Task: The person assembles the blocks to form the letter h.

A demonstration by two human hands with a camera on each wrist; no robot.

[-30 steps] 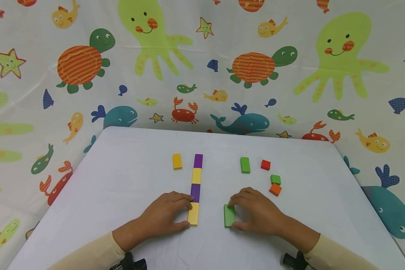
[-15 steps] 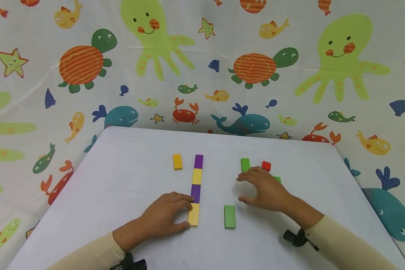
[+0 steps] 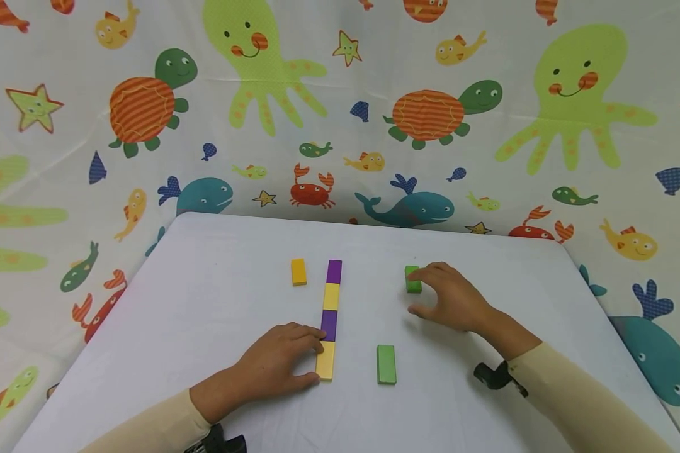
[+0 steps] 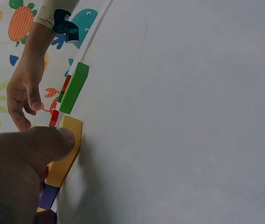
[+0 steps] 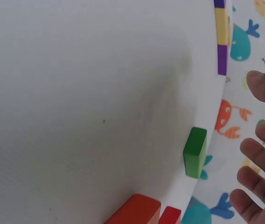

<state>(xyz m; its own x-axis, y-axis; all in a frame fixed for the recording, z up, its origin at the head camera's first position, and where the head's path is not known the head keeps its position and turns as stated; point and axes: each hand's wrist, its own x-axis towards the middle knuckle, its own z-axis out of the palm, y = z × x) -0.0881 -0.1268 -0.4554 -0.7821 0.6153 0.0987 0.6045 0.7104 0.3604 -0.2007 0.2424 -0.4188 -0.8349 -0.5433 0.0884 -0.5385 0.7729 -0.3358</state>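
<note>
My left hand (image 3: 277, 362) holds the near yellow block (image 3: 325, 366) of a row, its thumb on the near end and fingers by the far end. Beyond it the row runs on with a purple block (image 3: 328, 326), a yellow block (image 3: 331, 297) and another purple block (image 3: 334, 272). My right hand (image 3: 456, 302) hovers at the back right, thumb and fingers spread. Its fingertips overlap a green block (image 3: 413, 287) in the head view; in the right wrist view they are apart from that green block (image 5: 195, 153). Another green block (image 3: 386, 365) lies right of the row.
An amber block (image 3: 298, 272) lies left of the row's far end. An orange block (image 5: 137, 210) and a red block (image 5: 170, 215) show in the right wrist view; the right hand hides them from the head view. A white cloth (image 3: 232, 264) covers the table before a sea-animal curtain (image 3: 340, 75).
My right hand has let go of the near green block and moved away to the back right, over the far green block. The left hand has stayed on the row.
</note>
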